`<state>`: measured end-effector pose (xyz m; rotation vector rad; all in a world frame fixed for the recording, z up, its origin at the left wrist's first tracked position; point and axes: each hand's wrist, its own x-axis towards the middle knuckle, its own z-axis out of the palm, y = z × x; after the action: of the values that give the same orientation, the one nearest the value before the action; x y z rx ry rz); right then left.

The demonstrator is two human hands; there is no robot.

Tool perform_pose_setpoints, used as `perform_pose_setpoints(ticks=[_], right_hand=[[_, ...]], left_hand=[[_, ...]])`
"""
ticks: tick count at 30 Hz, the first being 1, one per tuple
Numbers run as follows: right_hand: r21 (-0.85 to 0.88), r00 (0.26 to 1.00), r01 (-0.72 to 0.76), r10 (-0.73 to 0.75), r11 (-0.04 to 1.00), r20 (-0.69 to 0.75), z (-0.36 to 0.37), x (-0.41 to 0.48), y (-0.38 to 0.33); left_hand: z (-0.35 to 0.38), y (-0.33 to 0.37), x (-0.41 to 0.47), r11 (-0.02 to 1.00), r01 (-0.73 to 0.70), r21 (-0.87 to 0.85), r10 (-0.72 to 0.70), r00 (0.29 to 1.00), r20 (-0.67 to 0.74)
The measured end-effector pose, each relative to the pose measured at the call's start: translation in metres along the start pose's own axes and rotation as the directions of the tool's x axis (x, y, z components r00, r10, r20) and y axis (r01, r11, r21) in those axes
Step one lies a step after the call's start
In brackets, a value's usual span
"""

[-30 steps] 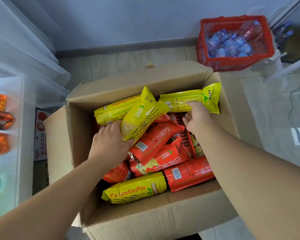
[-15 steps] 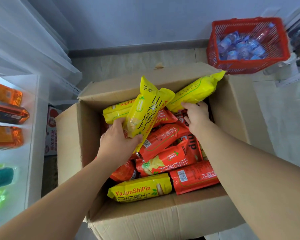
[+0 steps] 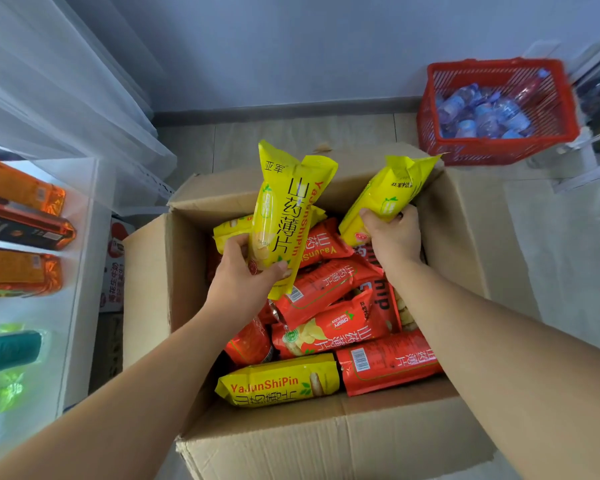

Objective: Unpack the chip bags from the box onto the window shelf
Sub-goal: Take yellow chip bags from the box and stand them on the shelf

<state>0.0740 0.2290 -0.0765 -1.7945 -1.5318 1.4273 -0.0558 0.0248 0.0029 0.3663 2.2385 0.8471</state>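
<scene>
An open cardboard box [image 3: 326,441] stands on the floor, holding several red and yellow chip bags. My left hand [image 3: 239,282] grips a yellow chip bag [image 3: 288,209] by its lower end, upright above the box. My right hand [image 3: 392,233] holds a second yellow chip bag [image 3: 388,192], tilted up toward the box's far right corner. Another yellow bag [image 3: 278,379] lies at the box's near edge beside a red bag [image 3: 388,362]. The white window shelf [image 3: 80,271] runs along the left.
Orange and dark packets [image 3: 18,226] and green ones [image 3: 7,355] lie on the shelf at left. A red basket [image 3: 492,147] of water bottles stands on the floor at back right. A sheer curtain [image 3: 49,84] hangs above the shelf. A printed carton [image 3: 113,268] sits between shelf and box.
Both hands have lifted their yellow bags up out of the box. The left bag has swung upright and the right one has tipped up, end raised.
</scene>
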Motion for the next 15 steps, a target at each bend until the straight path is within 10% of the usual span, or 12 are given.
perform_pose_setpoints(ticks=[15], right_hand=[[0.069, 0.842, 0.461, -0.461, 0.885, 0.282, -0.024, -0.120, -0.213]], left_hand=[[-0.111, 0.138, -0.064, 0.944, -0.238, -0.231, 0.182, 0.954, -0.238]])
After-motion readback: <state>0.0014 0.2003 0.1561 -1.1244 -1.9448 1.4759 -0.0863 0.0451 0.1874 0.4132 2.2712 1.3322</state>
